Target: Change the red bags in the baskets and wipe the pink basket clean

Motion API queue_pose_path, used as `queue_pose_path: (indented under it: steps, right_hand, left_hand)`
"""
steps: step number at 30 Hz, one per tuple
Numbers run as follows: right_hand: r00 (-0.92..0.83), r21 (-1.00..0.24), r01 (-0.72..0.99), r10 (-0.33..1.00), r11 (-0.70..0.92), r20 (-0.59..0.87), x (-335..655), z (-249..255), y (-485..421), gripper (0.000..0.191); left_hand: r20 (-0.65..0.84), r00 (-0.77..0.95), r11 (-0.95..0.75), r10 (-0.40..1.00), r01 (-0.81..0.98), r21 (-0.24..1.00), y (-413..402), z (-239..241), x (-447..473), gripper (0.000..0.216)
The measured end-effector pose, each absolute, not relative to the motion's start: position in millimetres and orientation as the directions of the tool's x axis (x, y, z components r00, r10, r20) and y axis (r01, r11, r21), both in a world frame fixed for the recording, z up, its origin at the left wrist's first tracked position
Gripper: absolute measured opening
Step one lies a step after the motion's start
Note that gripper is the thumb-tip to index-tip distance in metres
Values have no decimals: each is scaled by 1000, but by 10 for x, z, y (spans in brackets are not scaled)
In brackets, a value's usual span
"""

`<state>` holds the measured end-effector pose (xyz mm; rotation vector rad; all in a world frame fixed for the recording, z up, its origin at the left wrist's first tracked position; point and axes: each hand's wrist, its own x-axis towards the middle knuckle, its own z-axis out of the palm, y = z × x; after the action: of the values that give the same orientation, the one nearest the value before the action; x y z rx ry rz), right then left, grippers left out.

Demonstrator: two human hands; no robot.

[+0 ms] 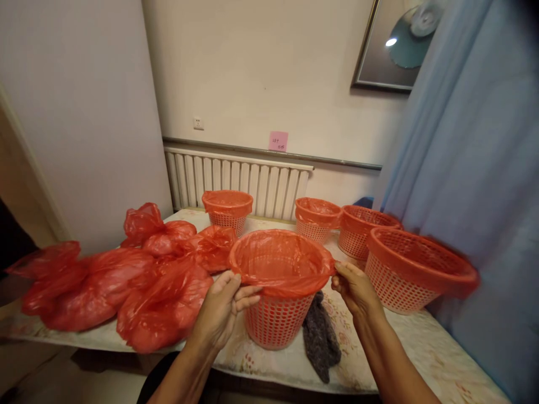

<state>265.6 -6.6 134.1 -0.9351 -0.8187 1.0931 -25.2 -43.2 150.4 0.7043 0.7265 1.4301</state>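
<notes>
A perforated plastic basket (275,322) stands upright in front of me, lined with a thin red plastic bag (273,264) folded over its rim. At the rim's left side, my left hand (225,303) pinches the bag edge between thumb and forefinger, its other fingers stretched along the basket. My right hand (353,283) is closed on a bunched bit of the bag at the right side of the rim. A dark grey cloth (320,339) lies just right of the basket, below my right hand.
Several knotted, filled red bags (101,286) cover the table's left part. Bag-lined baskets stand behind: one (229,216) at the back left, others (318,221) at the right, the nearest (404,280) beside a blue curtain (458,140). A radiator (248,179) runs along the wall.
</notes>
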Motion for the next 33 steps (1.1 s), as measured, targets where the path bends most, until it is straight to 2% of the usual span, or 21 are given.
queue_pose_path:
  steps: [2, 5, 10, 13, 16, 21, 26, 29, 33]
  right_hand:
    - [277, -946, -269, 955, 181, 104, 2664, 1371, -32, 37]
    - [274, -973, -162, 954, 167, 118, 2677, 1422, 17, 36]
    - [316, -988, -26, 939, 150, 134, 2778, 1532, 240, 26]
    - [347, -987, 54, 924, 151, 160, 2820, 1576, 400, 20]
    - [328, -975, 174, 925, 141, 192, 2801, 1566, 498, 15]
    - [263, -915, 385, 935, 124, 237, 2736, 1517, 555, 11]
    - [165, -835, 528, 945, 158, 283, 2584, 1566, 602, 14]
    - [104, -798, 565, 941, 210, 322, 2427, 1585, 605, 16]
    - [43, -805, 539, 946, 248, 321, 2280, 1552, 596, 19]
  left_hand:
    - [-29, 11, 30, 1000, -568, 823, -433, 1503, -256, 21]
    - [-42, 72, 71, 997, -469, 880, -451, 1478, -248, 20]
    - [-142, 290, 182, 946, -114, 977, -531, 1407, -117, 25]
    - [-153, 299, 171, 942, -36, 985, -557, 1331, -45, 26]
    - [-143, 274, 191, 951, -157, 969, -524, 1218, -97, 29]
    - [-168, 78, 185, 983, -385, 904, -287, 1100, -385, 29]
    - [-287, 122, 302, 950, -588, 750, 35, 1175, -476, 14]
    - [-294, 144, 309, 945, -691, 653, 142, 1200, -415, 8]
    - [-273, 169, 313, 947, -679, 664, 171, 1177, -395, 13]
